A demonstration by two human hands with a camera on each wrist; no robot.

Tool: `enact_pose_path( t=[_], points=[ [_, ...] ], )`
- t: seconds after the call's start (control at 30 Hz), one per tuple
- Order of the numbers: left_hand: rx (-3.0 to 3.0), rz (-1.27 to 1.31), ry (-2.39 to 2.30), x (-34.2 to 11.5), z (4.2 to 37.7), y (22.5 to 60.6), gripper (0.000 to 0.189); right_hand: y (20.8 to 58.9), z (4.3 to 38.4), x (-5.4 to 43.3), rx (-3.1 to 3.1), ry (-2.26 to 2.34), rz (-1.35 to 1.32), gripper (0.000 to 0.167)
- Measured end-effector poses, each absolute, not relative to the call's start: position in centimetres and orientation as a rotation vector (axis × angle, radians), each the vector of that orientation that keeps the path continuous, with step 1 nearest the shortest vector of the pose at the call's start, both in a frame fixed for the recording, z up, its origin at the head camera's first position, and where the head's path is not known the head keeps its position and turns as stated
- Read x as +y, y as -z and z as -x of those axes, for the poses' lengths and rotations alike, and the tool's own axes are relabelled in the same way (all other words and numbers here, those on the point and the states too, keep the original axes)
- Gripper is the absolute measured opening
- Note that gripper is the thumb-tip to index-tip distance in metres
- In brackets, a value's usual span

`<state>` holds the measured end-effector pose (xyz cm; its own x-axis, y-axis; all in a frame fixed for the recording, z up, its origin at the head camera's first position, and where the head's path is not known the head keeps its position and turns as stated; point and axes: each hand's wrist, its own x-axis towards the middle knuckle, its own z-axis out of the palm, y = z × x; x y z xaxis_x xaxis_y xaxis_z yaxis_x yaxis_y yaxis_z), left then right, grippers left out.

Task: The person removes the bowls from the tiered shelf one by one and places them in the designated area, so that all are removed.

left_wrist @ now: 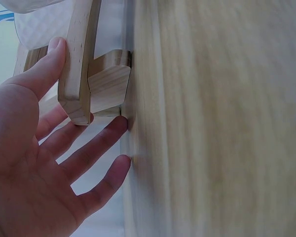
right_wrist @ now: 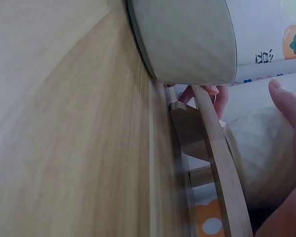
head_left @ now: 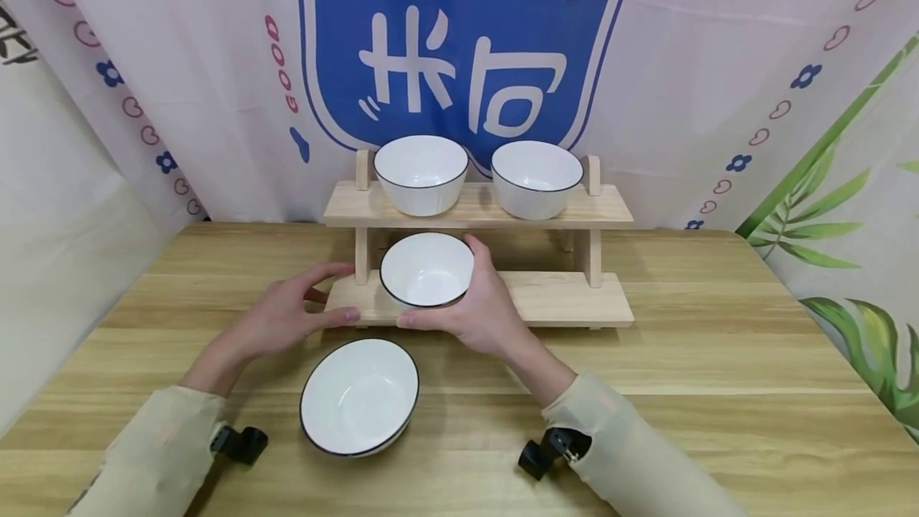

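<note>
A two-tier wooden stand (head_left: pixel 574 297) stands at the back of the table. My right hand (head_left: pixel 488 305) grips a white dark-rimmed bowl (head_left: pixel 427 270) on the left part of the lower tier, thumb at the front and fingers round the right side. My left hand (head_left: pixel 287 309) holds the left end of that tier between thumb and fingers; the left wrist view shows the thumb against the board (left_wrist: pixel 75 74), with the outer fingers spread. Nearer me, a similar bowl (head_left: pixel 359 397) rests on the table, looking slightly tilted.
Two more white bowls, one left (head_left: pixel 421 174) and one right (head_left: pixel 537 179), sit on the upper tier. A printed curtain (head_left: pixel 682 86) hangs directly behind the stand. The wooden table (head_left: pixel 718 389) extends to both sides.
</note>
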<state>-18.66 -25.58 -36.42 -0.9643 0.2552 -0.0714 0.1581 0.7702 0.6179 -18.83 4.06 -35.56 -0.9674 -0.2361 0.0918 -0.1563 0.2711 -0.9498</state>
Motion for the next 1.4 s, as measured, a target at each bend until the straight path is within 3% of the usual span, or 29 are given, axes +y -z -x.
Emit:
enact_pose_path(
  t=[0.53,1.4],
  points=[
    [2.815,-0.329,-0.952,-25.6,18.7,36.5,0.079,35.8,18.6,4.4,2.501,1.815,0.405,0.121],
    [2.817,-0.366,-0.976,-25.6,18.5,36.4,0.078,34.1,16.0,8.4,2.389,1.819,0.498,0.119]
  ],
)
